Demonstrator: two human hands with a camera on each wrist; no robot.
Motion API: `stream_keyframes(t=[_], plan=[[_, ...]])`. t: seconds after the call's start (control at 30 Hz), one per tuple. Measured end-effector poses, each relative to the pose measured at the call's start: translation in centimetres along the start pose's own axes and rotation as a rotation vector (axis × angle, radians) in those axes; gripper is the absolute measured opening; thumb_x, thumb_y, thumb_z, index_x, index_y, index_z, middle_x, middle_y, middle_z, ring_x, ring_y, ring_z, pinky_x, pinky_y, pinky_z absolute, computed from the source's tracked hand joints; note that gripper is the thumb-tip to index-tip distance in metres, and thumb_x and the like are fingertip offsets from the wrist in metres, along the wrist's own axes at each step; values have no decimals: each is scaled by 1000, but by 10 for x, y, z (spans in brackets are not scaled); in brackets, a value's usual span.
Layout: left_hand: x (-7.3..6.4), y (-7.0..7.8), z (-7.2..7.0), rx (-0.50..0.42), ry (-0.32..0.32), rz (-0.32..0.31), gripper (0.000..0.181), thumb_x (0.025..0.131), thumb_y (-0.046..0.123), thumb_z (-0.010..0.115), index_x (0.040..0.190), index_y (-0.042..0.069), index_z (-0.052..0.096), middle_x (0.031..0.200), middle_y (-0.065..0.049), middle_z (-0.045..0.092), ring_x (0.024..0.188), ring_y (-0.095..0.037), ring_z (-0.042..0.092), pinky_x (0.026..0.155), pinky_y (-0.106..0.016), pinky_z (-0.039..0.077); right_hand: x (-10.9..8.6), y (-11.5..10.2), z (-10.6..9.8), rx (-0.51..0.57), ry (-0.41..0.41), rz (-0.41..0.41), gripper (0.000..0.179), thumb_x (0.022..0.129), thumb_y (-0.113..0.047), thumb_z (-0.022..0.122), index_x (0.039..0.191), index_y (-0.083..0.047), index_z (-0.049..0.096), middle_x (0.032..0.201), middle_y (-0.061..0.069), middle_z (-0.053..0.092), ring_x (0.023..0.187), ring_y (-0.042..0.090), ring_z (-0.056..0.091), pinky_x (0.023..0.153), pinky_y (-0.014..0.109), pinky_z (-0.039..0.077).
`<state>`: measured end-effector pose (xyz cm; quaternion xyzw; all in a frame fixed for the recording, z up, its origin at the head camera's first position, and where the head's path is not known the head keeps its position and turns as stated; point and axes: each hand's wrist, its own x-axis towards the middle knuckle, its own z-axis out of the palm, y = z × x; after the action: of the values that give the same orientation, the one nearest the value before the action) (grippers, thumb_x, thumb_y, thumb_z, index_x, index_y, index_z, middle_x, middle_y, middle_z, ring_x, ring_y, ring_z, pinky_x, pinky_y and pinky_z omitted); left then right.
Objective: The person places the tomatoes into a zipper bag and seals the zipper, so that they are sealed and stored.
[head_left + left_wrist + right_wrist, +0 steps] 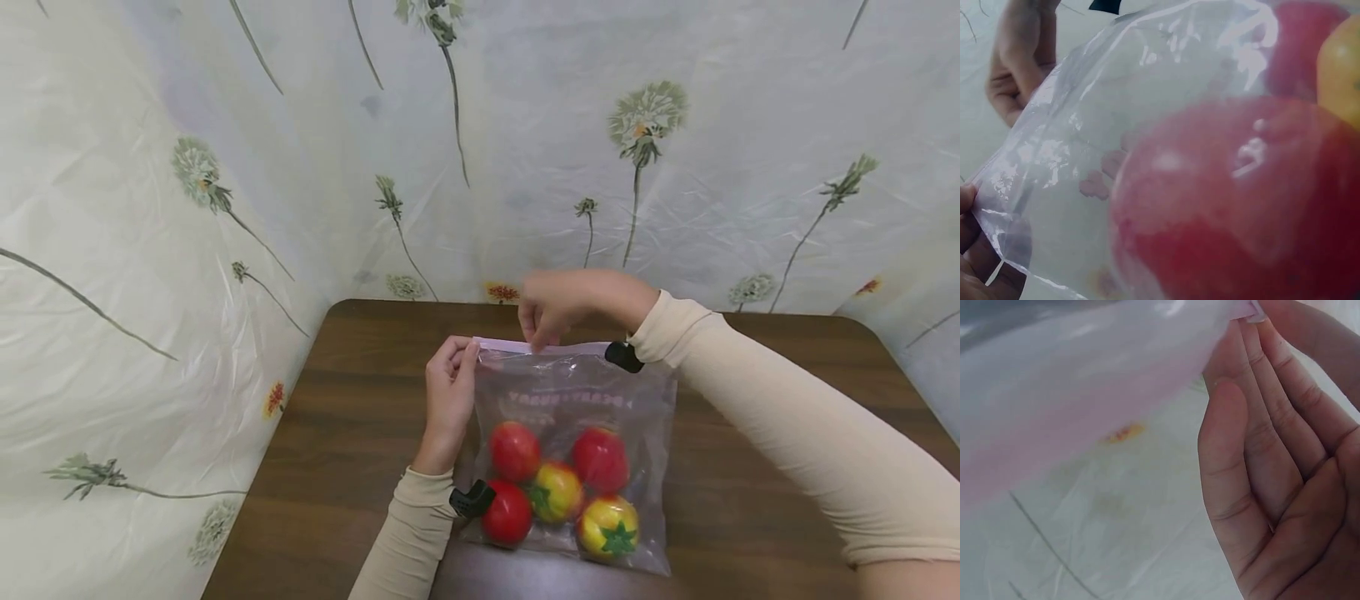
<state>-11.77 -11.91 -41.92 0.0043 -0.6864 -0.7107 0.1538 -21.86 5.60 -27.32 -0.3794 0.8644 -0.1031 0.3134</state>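
A clear zip bag (647, 450) with a pinkish zip strip (504, 345) along its top holds red tomatoes (515, 450) and yellow ones (609, 527) with green tops. My left hand (448, 400) pinches the bag's top left corner between thumb and fingers. At about the middle of the top edge, my right hand (558, 307) pinches the strip from above. In the right wrist view, the right hand's fingers (1272, 437) lie beside the pink edge. A large red tomato (1235, 200) fills much of the left wrist view behind the plastic.
Under the bag lies a dark wooden table (360, 417) with rounded far corners. A pale cloth (517, 167) with a dandelion pattern hangs behind it and on the left. Each wrist carries a small black device (624, 357).
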Motion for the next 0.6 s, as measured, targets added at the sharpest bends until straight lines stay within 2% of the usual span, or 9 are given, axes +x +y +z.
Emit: stream_keyframes(t=[0.13, 0.4, 0.6], plan=[[0, -1, -1, -9, 16, -1, 21, 103, 17, 63, 98, -2, 69, 86, -24, 74, 68, -9, 58, 61, -21, 43, -10, 5, -1, 27, 1, -25, 3, 84, -9, 78, 82, -7, 77, 66, 1, 68, 60, 9, 55, 61, 24, 47], [3, -5, -6, -28, 64, 4, 21, 102, 16, 63, 98, -4, 69, 81, -24, 69, 67, -11, 54, 62, -20, 42, -28, 20, -1, 86, -23, 19, 4, 87, -11, 77, 85, -8, 76, 71, 4, 71, 63, 11, 58, 63, 26, 48], [6, -5, -10, -27, 60, 3, 21, 103, 15, 62, 100, -5, 68, 84, -25, 70, 66, -10, 53, 61, -20, 40, -39, 33, 1, 119, -8, 25, 4, 88, -11, 76, 85, -8, 76, 70, 2, 70, 64, 11, 56, 63, 28, 48]])
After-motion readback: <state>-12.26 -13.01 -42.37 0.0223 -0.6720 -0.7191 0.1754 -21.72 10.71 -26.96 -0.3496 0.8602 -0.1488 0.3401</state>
